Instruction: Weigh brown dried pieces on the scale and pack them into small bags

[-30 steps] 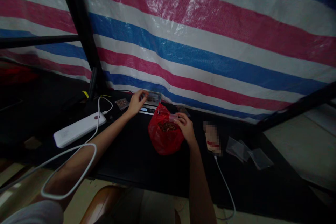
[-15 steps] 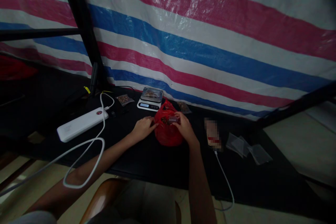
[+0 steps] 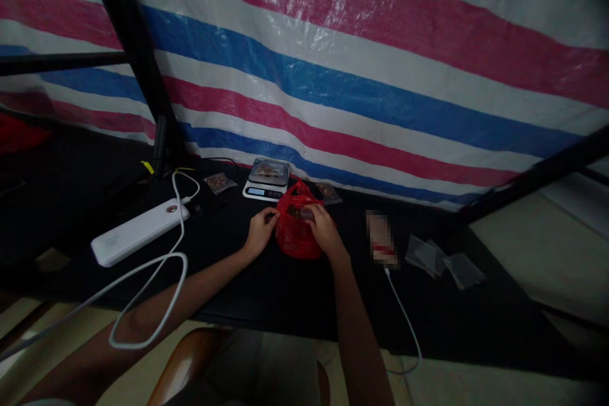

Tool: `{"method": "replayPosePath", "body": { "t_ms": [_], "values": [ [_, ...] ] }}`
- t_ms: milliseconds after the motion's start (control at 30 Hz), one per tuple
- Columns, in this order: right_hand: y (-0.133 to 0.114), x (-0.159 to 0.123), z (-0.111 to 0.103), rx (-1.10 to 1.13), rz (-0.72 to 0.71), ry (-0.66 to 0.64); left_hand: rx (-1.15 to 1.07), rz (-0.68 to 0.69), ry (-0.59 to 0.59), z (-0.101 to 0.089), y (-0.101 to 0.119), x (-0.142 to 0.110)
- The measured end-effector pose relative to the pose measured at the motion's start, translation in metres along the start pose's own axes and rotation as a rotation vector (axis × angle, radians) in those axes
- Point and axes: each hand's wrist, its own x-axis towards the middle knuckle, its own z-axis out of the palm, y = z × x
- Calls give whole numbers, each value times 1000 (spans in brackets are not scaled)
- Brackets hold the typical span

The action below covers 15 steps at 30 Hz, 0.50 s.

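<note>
In the head view, the red bag (image 3: 299, 242) sits mid-tabletop (image 3: 266, 307), nearer the far edge, brown bits (image 3: 294, 211) showing in its mouth. The left hand (image 3: 260, 230) pinches the bag's rim; the right hand (image 3: 326, 231) grasps what is probably a small cup (image 3: 307, 212) at the mouth, though the light is dim. One packet (image 3: 269, 170) lies on the scale (image 3: 254, 193) by the far edge, a second packet (image 3: 219, 183) to its left, a third packet (image 3: 329, 192) behind the bag; all look filled. Toward the tabletop's right edge, flat sachets (image 3: 423, 255) look unfilled. With bits left in the bag, the work seems partway along.
</note>
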Motion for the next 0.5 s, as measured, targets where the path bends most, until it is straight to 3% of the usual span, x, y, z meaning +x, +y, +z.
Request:
{"method": "replayPosePath", "body": {
  "t_ms": [233,333,500],
  "values": [
    [-6,0,10,-190,26,41,-320,-58,165,27,-9,10],
    [-4,3,14,-117,16,61,-439,-38,191,38,-7,11],
    [0,4,16,89,27,74,-525,-57,133,41,-3,8]
  ]
}}
